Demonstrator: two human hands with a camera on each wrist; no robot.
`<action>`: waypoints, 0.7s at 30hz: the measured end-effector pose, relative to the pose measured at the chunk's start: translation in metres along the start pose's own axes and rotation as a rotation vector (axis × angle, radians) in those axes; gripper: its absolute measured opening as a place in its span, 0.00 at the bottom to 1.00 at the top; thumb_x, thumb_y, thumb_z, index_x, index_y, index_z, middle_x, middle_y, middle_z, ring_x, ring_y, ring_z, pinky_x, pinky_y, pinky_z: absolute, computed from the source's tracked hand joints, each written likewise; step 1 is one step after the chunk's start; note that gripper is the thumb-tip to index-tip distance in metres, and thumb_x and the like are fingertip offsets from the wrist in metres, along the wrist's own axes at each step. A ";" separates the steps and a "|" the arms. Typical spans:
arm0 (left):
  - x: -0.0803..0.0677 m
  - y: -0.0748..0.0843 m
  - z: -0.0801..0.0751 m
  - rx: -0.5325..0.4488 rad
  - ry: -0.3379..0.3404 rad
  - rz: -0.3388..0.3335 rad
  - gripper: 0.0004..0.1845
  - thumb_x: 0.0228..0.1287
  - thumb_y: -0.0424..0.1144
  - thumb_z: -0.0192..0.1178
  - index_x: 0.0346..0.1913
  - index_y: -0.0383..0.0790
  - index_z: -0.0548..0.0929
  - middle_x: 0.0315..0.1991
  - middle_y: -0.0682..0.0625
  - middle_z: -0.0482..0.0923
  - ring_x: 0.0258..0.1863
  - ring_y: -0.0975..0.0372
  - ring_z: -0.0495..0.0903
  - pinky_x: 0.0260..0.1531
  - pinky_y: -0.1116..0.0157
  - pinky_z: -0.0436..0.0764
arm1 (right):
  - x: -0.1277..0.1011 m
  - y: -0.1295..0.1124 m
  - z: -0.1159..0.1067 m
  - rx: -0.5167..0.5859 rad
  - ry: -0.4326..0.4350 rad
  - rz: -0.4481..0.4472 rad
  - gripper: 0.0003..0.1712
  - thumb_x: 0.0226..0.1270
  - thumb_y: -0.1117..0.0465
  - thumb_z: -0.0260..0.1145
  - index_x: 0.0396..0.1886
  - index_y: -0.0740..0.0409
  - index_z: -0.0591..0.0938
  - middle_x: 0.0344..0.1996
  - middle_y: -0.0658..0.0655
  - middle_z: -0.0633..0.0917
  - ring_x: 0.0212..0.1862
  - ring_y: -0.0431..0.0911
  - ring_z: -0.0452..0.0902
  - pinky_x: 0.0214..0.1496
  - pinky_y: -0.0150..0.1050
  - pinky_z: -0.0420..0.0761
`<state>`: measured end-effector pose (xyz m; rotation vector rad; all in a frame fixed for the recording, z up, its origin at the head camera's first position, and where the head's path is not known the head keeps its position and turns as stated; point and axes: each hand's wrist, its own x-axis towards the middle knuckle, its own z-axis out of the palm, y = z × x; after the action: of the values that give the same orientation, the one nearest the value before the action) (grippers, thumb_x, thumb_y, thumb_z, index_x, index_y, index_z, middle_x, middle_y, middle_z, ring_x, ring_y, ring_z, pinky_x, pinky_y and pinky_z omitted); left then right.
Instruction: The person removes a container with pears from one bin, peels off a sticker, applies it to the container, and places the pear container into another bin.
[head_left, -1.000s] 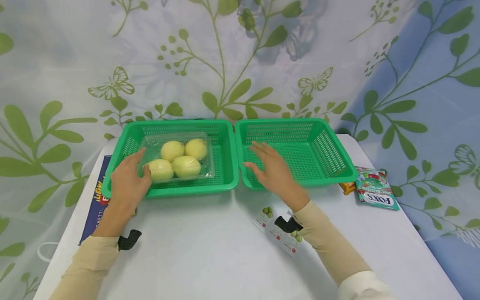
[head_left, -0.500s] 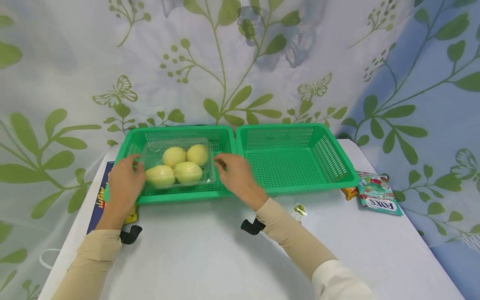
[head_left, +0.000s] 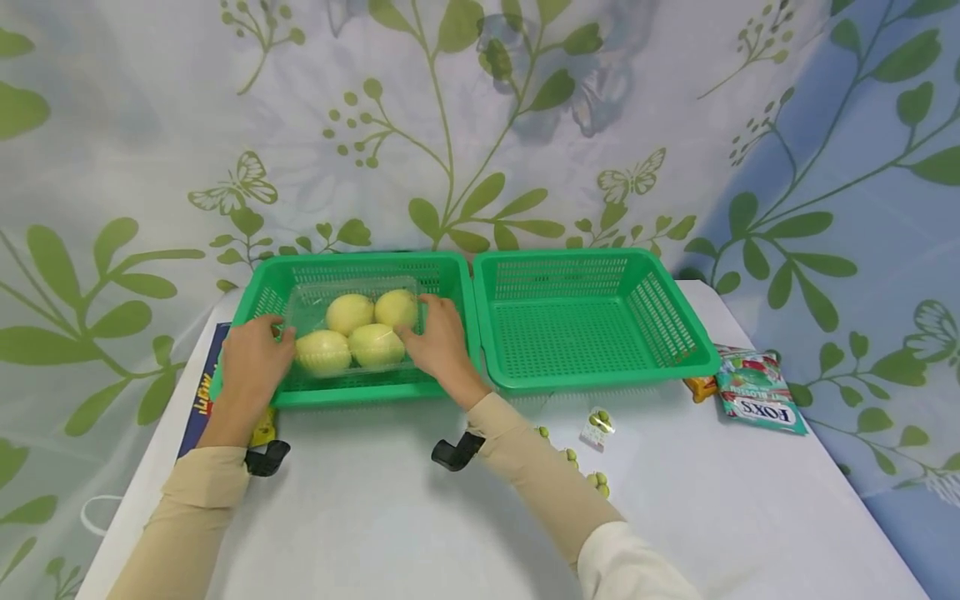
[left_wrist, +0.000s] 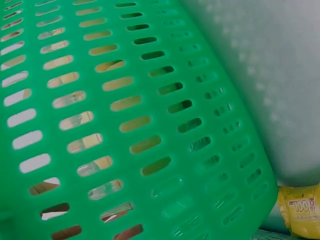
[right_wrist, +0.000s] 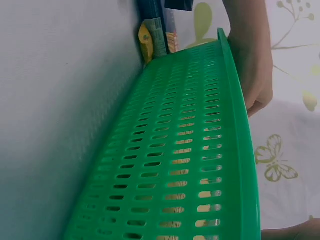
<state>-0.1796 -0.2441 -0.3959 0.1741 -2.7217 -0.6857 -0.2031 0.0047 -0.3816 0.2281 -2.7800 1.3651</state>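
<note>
A clear plastic box (head_left: 306, 307) of several pale yellow fruits (head_left: 325, 352) sits in the left green basket (head_left: 375, 395). My left hand (head_left: 257, 354) pinches the box's left edge in the head view, thumb toward the fruit. At the opposite end, my right hand (head_left: 441, 340) grips the right edge, its thumb over the front corner and fingers at the back. The left wrist view is mostly the basket's slotted wall (left_wrist: 110, 120), fruit showing through the slots. Along the same basket's wall (right_wrist: 170, 150), the right wrist view shows my left hand (right_wrist: 256, 80) beyond the rim.
Beside the left basket stands another green basket (head_left: 562, 333). A blue spaghetti packet (head_left: 197, 417) and a yellow packet (head_left: 264, 428) lie at left. At right are a FOX'S bag (head_left: 759, 390) and an orange packet (head_left: 701, 387). Fruit-printed labels (head_left: 598, 427) lie on the white table.
My right hand has moved left from over the right basket to the box's right edge and taken hold. My left hand has closed its fingers at the left edge. The box stays in the basket.
</note>
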 end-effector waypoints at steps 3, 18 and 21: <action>0.001 0.000 0.000 0.008 -0.029 -0.014 0.21 0.72 0.38 0.53 0.56 0.21 0.80 0.47 0.25 0.82 0.43 0.33 0.82 0.47 0.34 0.76 | 0.004 -0.002 0.004 0.011 -0.053 0.078 0.40 0.72 0.54 0.65 0.77 0.63 0.61 0.73 0.68 0.64 0.72 0.62 0.65 0.72 0.56 0.72; 0.004 0.000 0.000 -0.019 -0.090 -0.053 0.22 0.74 0.37 0.52 0.60 0.22 0.78 0.46 0.27 0.84 0.41 0.35 0.83 0.61 0.27 0.63 | 0.011 0.008 0.010 -0.070 -0.177 0.162 0.41 0.75 0.50 0.61 0.78 0.66 0.59 0.76 0.66 0.64 0.78 0.60 0.59 0.78 0.56 0.65; 0.004 0.001 -0.001 -0.023 -0.093 -0.056 0.22 0.74 0.37 0.53 0.60 0.22 0.78 0.45 0.27 0.84 0.40 0.36 0.84 0.62 0.27 0.62 | 0.012 0.009 0.010 -0.073 -0.185 0.164 0.40 0.75 0.49 0.61 0.77 0.65 0.60 0.75 0.66 0.65 0.77 0.60 0.59 0.78 0.56 0.65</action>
<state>-0.1830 -0.2449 -0.3932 0.2190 -2.8058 -0.7582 -0.2158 0.0009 -0.3939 0.1323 -3.0563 1.3345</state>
